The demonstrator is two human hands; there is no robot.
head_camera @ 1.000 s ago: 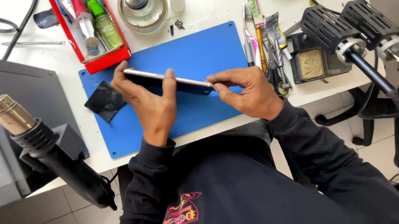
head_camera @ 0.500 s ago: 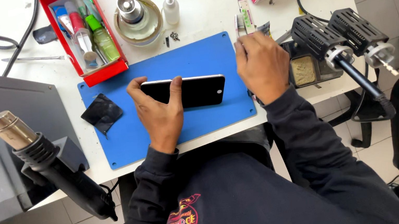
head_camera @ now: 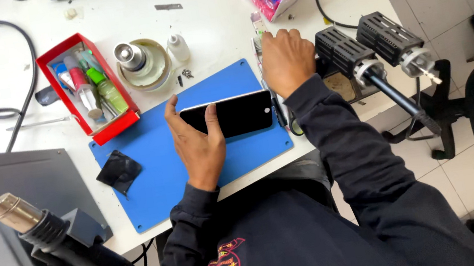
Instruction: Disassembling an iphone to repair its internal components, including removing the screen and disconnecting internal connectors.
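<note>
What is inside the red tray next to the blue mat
The red tray holds upright tubes and small bottles, among them a green-capped bottle and a red-and-white tube. Whatever lies beneath them on the tray's floor is covered.

Phone (head_camera: 233, 115) on mat (head_camera: 150, 183), seemingly flat.

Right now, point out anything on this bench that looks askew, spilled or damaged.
Nothing looks spilled or broken. The mat lies skewed to the table edge, and a heat gun hangs its nozzle over the near edge. The left hand holds the phone, screen unbroken; the right hand reaches among the tools.
</note>
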